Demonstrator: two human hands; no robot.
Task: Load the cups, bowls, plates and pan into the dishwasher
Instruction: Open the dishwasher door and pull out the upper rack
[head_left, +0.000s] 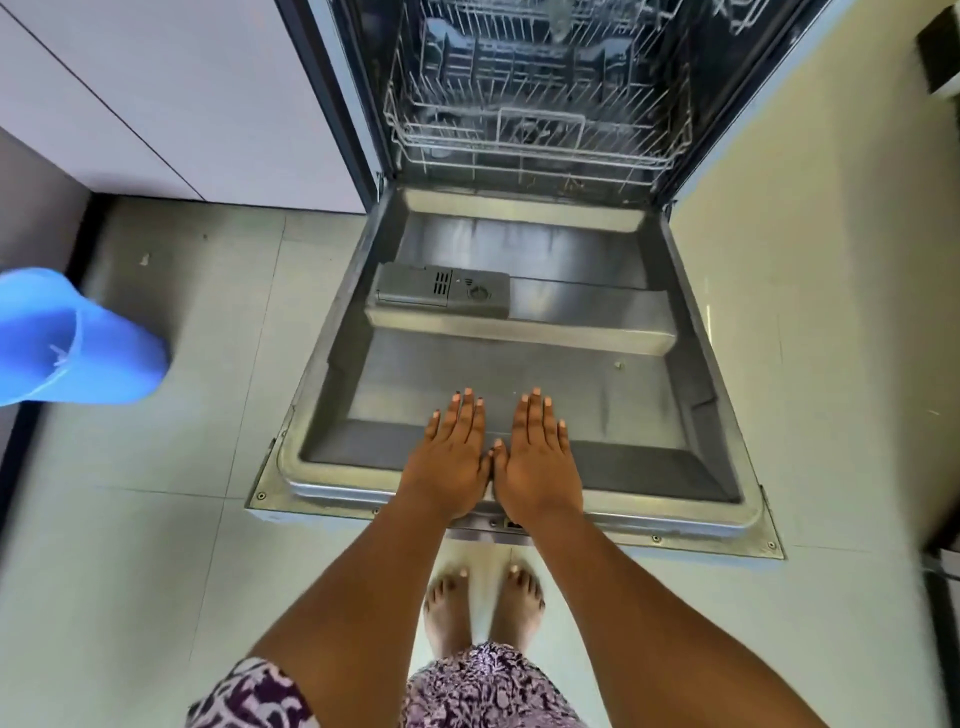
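Head view: the dishwasher (524, 104) fills the upper centre, its steel door (519, 374) dropped flat, wire rack (535, 119) bare. A blue tub (67, 338) sits at left on the floor (156, 519). Low centre, left hand (452, 457) and right hand (537, 462) lie flat side by side over the door's near edge, fingers straight, together, holding nothing.

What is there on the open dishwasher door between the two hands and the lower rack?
In the head view, the grey detergent dispenser lies on the door between the hands and the lower rack; otherwise bare metal.
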